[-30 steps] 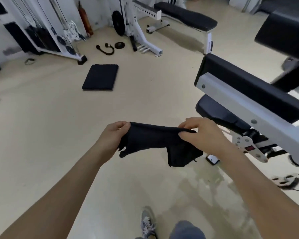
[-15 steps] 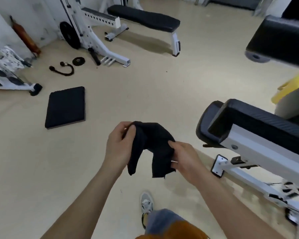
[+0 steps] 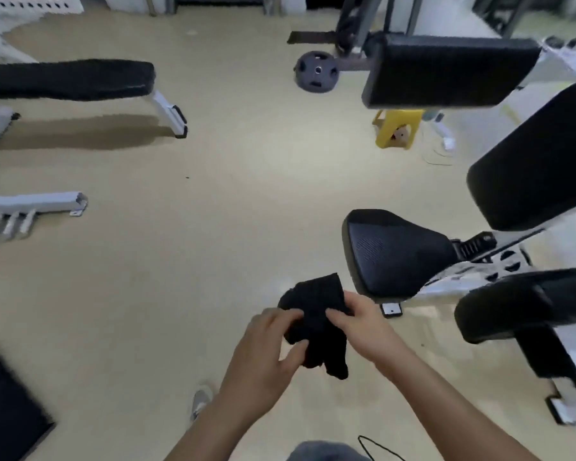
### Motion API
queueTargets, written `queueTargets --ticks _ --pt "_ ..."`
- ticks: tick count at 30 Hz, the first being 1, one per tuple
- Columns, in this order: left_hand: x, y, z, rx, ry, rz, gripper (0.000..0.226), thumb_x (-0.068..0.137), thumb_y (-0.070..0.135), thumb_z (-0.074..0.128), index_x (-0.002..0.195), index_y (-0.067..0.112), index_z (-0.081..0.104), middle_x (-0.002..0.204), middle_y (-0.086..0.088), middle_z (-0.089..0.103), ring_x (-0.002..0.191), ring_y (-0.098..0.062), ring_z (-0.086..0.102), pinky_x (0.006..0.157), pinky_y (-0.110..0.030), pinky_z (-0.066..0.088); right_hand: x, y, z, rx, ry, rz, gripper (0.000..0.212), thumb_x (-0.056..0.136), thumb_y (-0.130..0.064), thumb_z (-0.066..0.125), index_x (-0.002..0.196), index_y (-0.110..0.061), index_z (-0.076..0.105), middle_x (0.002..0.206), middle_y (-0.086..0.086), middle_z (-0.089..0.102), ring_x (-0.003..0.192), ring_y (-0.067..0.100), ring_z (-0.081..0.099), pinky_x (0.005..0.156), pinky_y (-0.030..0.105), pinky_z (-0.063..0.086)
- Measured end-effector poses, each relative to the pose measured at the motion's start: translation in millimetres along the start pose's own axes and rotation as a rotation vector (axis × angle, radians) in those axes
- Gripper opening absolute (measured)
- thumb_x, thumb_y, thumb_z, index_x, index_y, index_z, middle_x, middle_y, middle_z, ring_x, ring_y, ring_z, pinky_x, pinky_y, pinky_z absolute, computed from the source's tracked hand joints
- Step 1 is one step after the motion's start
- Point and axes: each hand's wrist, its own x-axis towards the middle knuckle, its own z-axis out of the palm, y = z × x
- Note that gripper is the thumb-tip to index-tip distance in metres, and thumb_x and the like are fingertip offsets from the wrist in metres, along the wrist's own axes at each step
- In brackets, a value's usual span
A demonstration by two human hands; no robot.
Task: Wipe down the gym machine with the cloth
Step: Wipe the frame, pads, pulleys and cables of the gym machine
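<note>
A black cloth [image 3: 316, 314] is bunched between both hands in front of me, low in the view. My left hand [image 3: 270, 341] grips its left side with thumb and fingers. My right hand [image 3: 359, 322] pinches its right side. Just right of the cloth stands the gym machine, with a black padded seat [image 3: 396, 251] on a white frame [image 3: 453, 284]. A black back pad [image 3: 539, 161] rises at the right and another black pad [image 3: 526, 301] sits lower right. The cloth touches no part of the machine.
A flat bench [image 3: 67, 79] with white legs stands at the left. A dark weight plate [image 3: 316, 76] lies on the floor at the back, a yellow stool [image 3: 396, 128] beside it. A black mat [image 3: 4, 404] lies at lower left. My shoe [image 3: 200, 402] shows below.
The view has swung right, bringing the machine's seat close. Both hands have gathered the stretched cloth into a bunch and brought it nearer the seat.
</note>
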Motion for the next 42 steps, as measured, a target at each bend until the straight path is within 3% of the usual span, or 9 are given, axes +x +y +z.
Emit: queueTargets --ticks 3,6,9,12,16,20,28,35,42 --pt "70 -49 -17 -0.026 -0.080 0.153 0.055 0.087 0.045 0.060 0.134 0.047 0.031 0.126 0.040 0.031 0.116 0.014 0.027 0.094 0.000 0.020 38 -4 11 -0.121 0.084 -0.037 0.034 0.087 -0.001 0.052 0.076 -0.031 0.066 0.065 -0.014 0.066 0.060 -0.001 0.060 0.056 0.014 0.042" --pt "126 -68 -6 -0.011 -0.244 0.192 0.054 0.088 0.040 0.062 0.137 0.029 0.043 0.131 0.018 0.048 0.120 -0.006 0.042 0.099 -0.021 0.037 64 3 15 -0.260 0.303 -0.014 0.025 0.082 -0.007 0.062 0.078 -0.031 0.063 0.064 -0.015 0.063 0.062 0.002 0.058 0.055 0.018 0.044" --pt "160 -58 15 0.026 -0.419 0.300 0.013 0.087 0.034 0.062 0.098 0.031 0.057 0.096 0.013 0.055 0.099 -0.015 0.052 0.079 -0.030 0.044 66 19 14 -0.259 0.548 0.139 0.012 0.080 -0.019 0.066 0.080 -0.030 0.062 0.064 -0.011 0.064 0.063 0.007 0.062 0.057 0.027 0.053" --pt "201 -33 45 0.140 -0.563 0.414 0.021 0.088 0.036 0.059 0.075 0.031 0.043 0.079 0.012 0.051 0.082 -0.016 0.052 0.066 -0.030 0.039 67 45 3 -0.077 0.731 0.268 0.008 0.080 -0.023 0.063 0.079 -0.030 0.060 0.067 -0.009 0.063 0.061 0.012 0.062 0.055 0.033 0.052" --pt "247 -10 104 0.142 -0.757 0.478 0.009 0.094 0.027 0.054 0.102 0.024 0.051 0.095 0.003 0.066 0.088 -0.019 0.060 0.076 -0.035 0.049 68 81 -24 0.138 0.931 0.388 0.012 0.083 -0.023 0.061 0.084 -0.034 0.058 0.065 -0.008 0.062 0.057 0.011 0.059 0.051 0.025 0.045" --pt "265 -6 153 0.368 -0.850 0.744 0.037 0.092 0.008 0.047 0.126 0.022 0.050 0.114 -0.001 0.060 0.106 -0.022 0.054 0.082 -0.036 0.048 51 111 -34 0.402 1.227 0.521 0.021 0.083 -0.015 0.058 0.083 -0.034 0.065 0.072 -0.008 0.069 0.068 0.010 0.067 0.056 0.024 0.051" --pt "315 -32 225 1.232 -0.967 1.620 0.088 0.083 0.023 0.068 0.153 0.016 0.015 0.160 -0.015 -0.006 0.147 -0.034 -0.006 0.116 -0.056 0.007 73 127 4 0.853 1.686 0.508 0.020 0.089 -0.006 0.055 0.093 -0.012 0.074 0.070 0.006 0.069 0.057 0.017 0.059 0.051 0.032 0.045" --pt "380 -14 273 0.816 -0.988 2.167 0.046 0.089 0.040 0.047 0.134 0.029 0.049 0.140 -0.004 0.044 0.140 -0.025 0.025 0.114 -0.044 0.020 173 157 32 1.106 2.038 0.251 0.033 0.096 -0.007 0.052 0.087 -0.024 0.078 0.096 -0.001 0.075 0.090 0.011 0.068 0.087 0.037 0.054" --pt "386 -31 279 0.487 -0.929 2.182 0.026 0.082 0.041 0.046 0.101 0.033 0.061 0.109 0.013 0.055 0.121 -0.013 0.042 0.101 -0.032 0.038 248 240 60 0.911 2.175 -0.069 0.027 0.096 -0.008 0.051 0.106 -0.015 0.074 0.104 0.011 0.073 0.102 0.026 0.066 0.096 0.043 0.052"
